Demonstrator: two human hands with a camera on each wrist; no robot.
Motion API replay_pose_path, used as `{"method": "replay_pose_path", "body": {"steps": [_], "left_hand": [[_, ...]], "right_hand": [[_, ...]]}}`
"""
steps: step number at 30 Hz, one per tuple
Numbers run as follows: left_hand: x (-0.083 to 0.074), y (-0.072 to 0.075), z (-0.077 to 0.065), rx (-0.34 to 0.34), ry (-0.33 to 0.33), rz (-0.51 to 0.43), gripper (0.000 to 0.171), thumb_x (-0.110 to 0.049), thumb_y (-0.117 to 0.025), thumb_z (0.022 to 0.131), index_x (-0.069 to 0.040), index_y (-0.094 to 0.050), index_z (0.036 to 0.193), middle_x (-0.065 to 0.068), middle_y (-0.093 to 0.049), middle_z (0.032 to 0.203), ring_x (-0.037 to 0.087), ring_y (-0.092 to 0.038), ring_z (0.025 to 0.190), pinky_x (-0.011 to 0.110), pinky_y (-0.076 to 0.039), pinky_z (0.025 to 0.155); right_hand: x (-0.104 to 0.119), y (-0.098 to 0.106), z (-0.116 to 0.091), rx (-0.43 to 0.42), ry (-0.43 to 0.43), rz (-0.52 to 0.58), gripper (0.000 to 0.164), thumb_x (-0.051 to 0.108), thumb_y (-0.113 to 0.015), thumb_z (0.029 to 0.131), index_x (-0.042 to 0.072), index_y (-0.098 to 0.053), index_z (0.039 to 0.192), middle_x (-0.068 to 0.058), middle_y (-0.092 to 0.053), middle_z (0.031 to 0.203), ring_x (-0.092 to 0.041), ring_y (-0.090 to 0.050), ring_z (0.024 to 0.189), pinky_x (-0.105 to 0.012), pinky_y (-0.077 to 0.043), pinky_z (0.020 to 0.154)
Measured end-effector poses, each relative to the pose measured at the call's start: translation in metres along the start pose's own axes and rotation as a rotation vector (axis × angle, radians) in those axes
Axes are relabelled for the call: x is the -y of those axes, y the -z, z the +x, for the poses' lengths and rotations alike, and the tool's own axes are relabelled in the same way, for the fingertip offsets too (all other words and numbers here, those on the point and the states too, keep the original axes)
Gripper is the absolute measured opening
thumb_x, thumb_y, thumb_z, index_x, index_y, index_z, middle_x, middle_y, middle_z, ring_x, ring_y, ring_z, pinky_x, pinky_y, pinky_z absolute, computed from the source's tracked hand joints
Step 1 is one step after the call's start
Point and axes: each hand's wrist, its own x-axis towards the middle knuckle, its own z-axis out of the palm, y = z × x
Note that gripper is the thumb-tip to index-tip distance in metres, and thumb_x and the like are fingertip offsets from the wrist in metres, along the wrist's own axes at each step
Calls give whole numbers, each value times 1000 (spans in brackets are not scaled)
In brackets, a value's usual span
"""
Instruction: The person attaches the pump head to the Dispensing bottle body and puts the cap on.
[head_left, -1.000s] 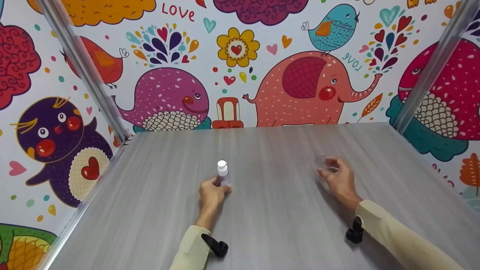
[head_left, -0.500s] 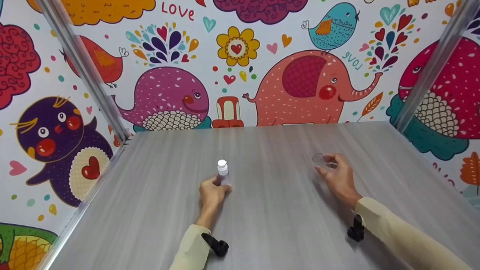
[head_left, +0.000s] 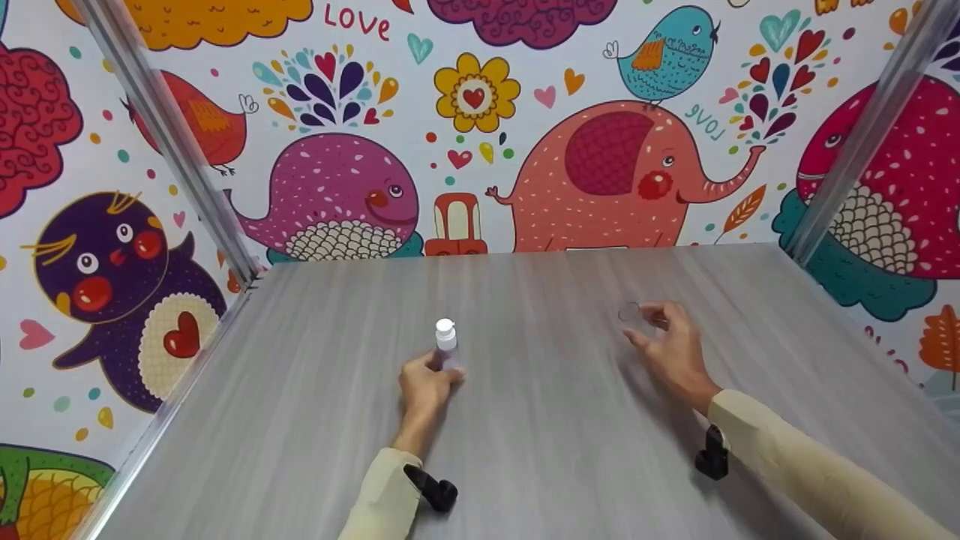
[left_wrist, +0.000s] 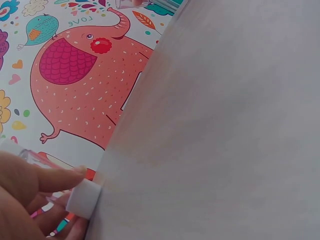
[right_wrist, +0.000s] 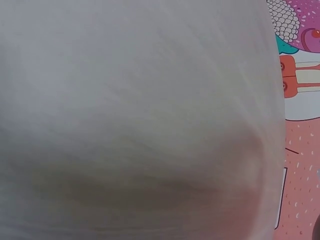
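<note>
My left hand (head_left: 425, 386) grips a small clear bottle with a white top (head_left: 446, 335), held upright near the middle of the table. In the left wrist view, thumb and fingers close round the bottle, and its white end piece (left_wrist: 84, 199) shows beside the table surface. To the right, my right hand (head_left: 673, 351) pinches a small transparent piece with a round rim (head_left: 628, 312), held above the table. It looks like a clear cap or cup, though its exact kind is hard to tell. The right wrist view shows almost nothing of the hand.
Both hands are over a grey wood-grain table (head_left: 540, 450). A wall with cartoon prints (head_left: 465, 165) stands along its back edge. Metal posts (head_left: 169, 142) rise at the back corners, and a metal strip runs along the left edge.
My right hand has moved slightly left and away from me, carrying the transparent piece. My left hand and the bottle have stayed in place.
</note>
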Motion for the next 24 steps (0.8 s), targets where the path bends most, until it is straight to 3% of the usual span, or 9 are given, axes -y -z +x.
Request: {"method": "replay_pose_path", "body": {"steps": [3, 7, 10, 13, 16, 19, 21, 23, 24], "left_hand": [[0, 0, 0, 1, 11, 1, 38, -3, -82, 73, -1, -76, 110, 21, -74, 113, 32, -70, 106, 48, -52, 95], [-1, 0, 0, 5, 28, 5, 38, -4, -82, 73, -2, -76, 110, 20, -74, 115, 32, -70, 108, 48, -51, 96], [-1, 0, 0, 3, 31, 10, 38, -4, -82, 73, -2, -76, 110, 19, -74, 114, 32, -70, 107, 48, -51, 95], [-1, 0, 0, -2, 30, 15, 38, -5, -82, 72, -2, -76, 110, 19, -75, 112, 31, -71, 104, 48, -52, 94], [-1, 0, 1, -6, 28, 17, 38, -6, -83, 72, -3, -76, 109, 19, -75, 111, 30, -70, 103, 48, -52, 94], [-1, 1, 1, -4, 29, 20, 39, -6, -83, 72, -3, -76, 110, 19, -75, 111, 30, -70, 104, 48, -51, 94], [-1, 1, 1, -3, 27, 21, 38, -6, -83, 72, -4, -76, 109, 18, -75, 111, 30, -70, 104, 48, -51, 94], [-1, 1, 1, -3, 16, 31, 37, -6, -83, 71, -4, -77, 108, 18, -76, 109, 30, -71, 103, 48, -51, 93], [-1, 1, 1, -3, 10, 31, 37, -6, -83, 71, -4, -77, 108, 18, -76, 108, 30, -71, 102, 48, -51, 92]], "right_hand": [[2, 0, 0, 14, 8, -7, 41, 5, -83, 78, -1, -62, 113, -17, -61, 110, -32, -63, 106, -35, -50, 95], [4, 0, 0, 46, 27, -5, 41, 6, -82, 80, 1, -61, 116, -15, -60, 112, -28, -61, 108, -12, -44, 92], [6, 0, 0, 64, 56, -1, 41, 6, -81, 81, 1, -60, 116, -14, -59, 113, -30, -61, 109, -2, -38, 89], [8, -1, 0, 76, 76, -5, 42, 6, -81, 81, 0, -60, 116, -14, -60, 111, -30, -62, 107, 1, -36, 87], [11, 0, -2, 93, 81, -6, 42, 8, -81, 82, 1, -60, 117, -14, -60, 111, -30, -62, 107, -10, -45, 94], [13, 0, -3, 108, 93, -12, 42, 10, -81, 83, 3, -60, 118, -13, -59, 112, -30, -62, 108, -11, -45, 95], [14, -1, -3, 113, 102, -16, 42, 10, -80, 83, 3, -60, 119, -13, -59, 113, -31, -62, 109, -23, -50, 98], [16, -1, -2, 114, 105, -22, 42, 9, -81, 83, 4, -60, 119, -12, -59, 114, -30, -62, 109, -23, -50, 99], [16, -2, -2, 115, 105, -21, 42, 9, -81, 83, 4, -60, 119, -12, -59, 114, -31, -62, 109, -32, -52, 100]]}}
